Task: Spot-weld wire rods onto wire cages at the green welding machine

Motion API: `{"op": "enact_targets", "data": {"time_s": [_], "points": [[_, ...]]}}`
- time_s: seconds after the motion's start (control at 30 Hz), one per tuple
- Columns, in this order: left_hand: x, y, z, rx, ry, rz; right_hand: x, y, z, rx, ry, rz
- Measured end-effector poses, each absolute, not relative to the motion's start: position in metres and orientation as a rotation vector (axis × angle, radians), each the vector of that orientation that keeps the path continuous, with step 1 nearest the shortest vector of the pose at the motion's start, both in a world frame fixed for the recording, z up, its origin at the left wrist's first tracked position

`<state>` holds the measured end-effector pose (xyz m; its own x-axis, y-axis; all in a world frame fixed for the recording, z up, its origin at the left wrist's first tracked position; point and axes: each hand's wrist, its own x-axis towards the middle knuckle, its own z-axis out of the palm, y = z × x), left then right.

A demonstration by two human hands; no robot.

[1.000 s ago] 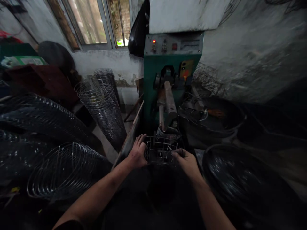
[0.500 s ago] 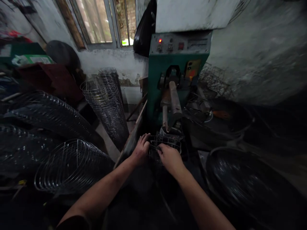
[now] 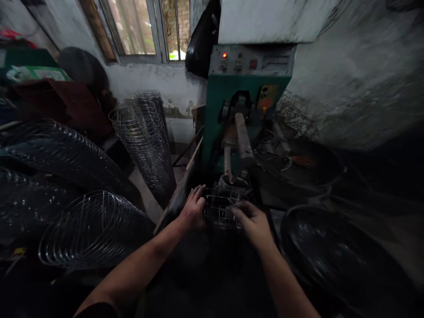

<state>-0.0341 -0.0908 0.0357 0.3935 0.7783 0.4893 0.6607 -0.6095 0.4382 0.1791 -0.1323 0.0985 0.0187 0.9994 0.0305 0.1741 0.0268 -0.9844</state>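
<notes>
A small wire basket frame [image 3: 220, 214] with crossed bars sits low in front of the green machine [image 3: 212, 88], under its protruding metal bars. My left hand [image 3: 194, 206] is closed on the frame's left side, with the fingers over its upper edge. At the frame's right side, my right hand [image 3: 253, 223] has its fingers bent together near the wires. Whatever lies at those darkened fingertips is too dim to make out. Just above the frame are the thick round bar [image 3: 243, 139] and a thinner rod [image 3: 227, 161] of the machine.
Tall nested wire baskets [image 3: 142, 141] stand on the left, with more stacked wire hoops [image 3: 96, 227] nearer. A board edge [image 3: 180, 183] runs beside my left arm. Dark round pans [image 3: 318, 238] lie at right. A phone [image 3: 267, 97] rests against the machine, whose red light is lit.
My right hand has moved right across the wire frame, away from my left hand, uncovering its middle bars. My left hand stays at the frame's left side. The view has shifted slightly.
</notes>
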Motion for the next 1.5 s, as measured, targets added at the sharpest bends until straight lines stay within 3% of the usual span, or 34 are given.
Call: {"op": "enact_targets", "data": {"time_s": [0.17,0.4,0.53,0.73,0.83,1.5], "points": [[-0.036,-0.089,0.037,2.499,1.247,1.035,0.200,-0.163,0.081,-0.897,-0.728,1.747],[-0.030,-0.086,0.040,2.512,1.259,1.020,0.193,-0.156,0.073,-0.905,-0.682,1.863],[-0.026,-0.081,0.048,2.526,1.292,1.012,0.192,-0.143,0.085,-1.150,-1.009,1.680],[-0.017,-0.067,0.057,2.606,1.315,0.905,0.180,-0.127,0.111,-1.771,-2.231,0.750],[-0.011,-0.062,0.053,2.584,1.342,0.957,0.174,-0.122,0.116,-1.898,-2.554,0.461],[-0.001,-0.050,0.000,2.491,1.268,1.100,0.191,-0.103,0.082,-1.672,-2.786,0.408]]}}
